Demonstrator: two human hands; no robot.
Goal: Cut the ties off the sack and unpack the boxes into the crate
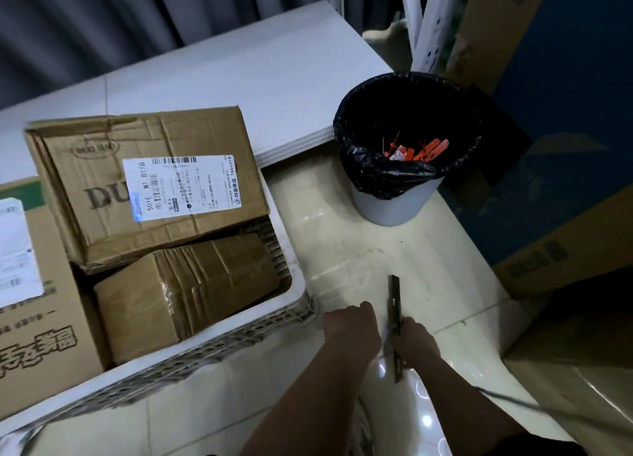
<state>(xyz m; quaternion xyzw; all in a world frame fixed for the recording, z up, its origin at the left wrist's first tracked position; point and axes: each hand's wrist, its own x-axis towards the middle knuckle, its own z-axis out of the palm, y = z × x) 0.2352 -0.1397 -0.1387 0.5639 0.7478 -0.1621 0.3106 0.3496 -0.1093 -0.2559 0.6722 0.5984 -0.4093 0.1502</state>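
1. Head view, nearest first: both forearms reach down over the glossy tiled floor [346, 250]. The right hand [416, 339] is closed around a dark utility knife [394, 313], whose upper end pokes up past the knuckles and whose tail shows below the wrist.
2. The left hand [352, 323] sits just beside it, curled in a loose fist; whether it pinches the knife or is empty I cannot tell, as the fingers are turned away.
3. No sack in sight here. To the left, the white slotted crate [301, 305] already holds cardboard boxes: a plain taped box [185, 291] low down, a labelled box [147, 181] resting tilted on top, and a printed box [37, 322] at the left edge.
4. Further out, a bin [397, 205] lined with a black bag holds orange ties [428, 152]; so the cutting looks done, or close to it.
5. Farthest, a pale desk [239, 75] runs behind the crate.
6. Risk, as I judge it: two hands this close on one knife. If the blade is out, a slip nicks the left fingers. The tilted box could also slide if nudged.
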